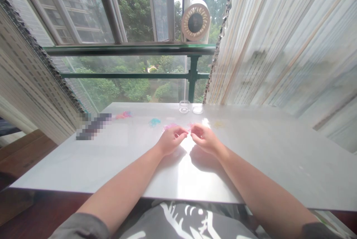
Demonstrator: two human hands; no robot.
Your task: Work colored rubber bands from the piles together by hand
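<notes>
Close together over the white table (125, 161), my left hand (172, 138) and my right hand (206, 138) face each other with thumbs and fingertips pinched. Whatever lies between the fingertips is too small to make out. Just behind the left hand is a small pile of thin purple-pink loops or strands (169, 126). A pink pile (190, 126) shows partly behind the right fingers. Farther left lies a teal pile (154, 122), and a pale yellow pile (219, 123) sits to the right. Bright sunlight washes out the surface around both hands.
Two clear round containers (184, 107) stand at the table's back edge. A pink, orange and blue pile (124, 115) lies at the back left, near a blurred-out dark long object (94, 126). Behind are a green railing (131, 50), a white fan-like device (195, 21) and curtains (259, 45).
</notes>
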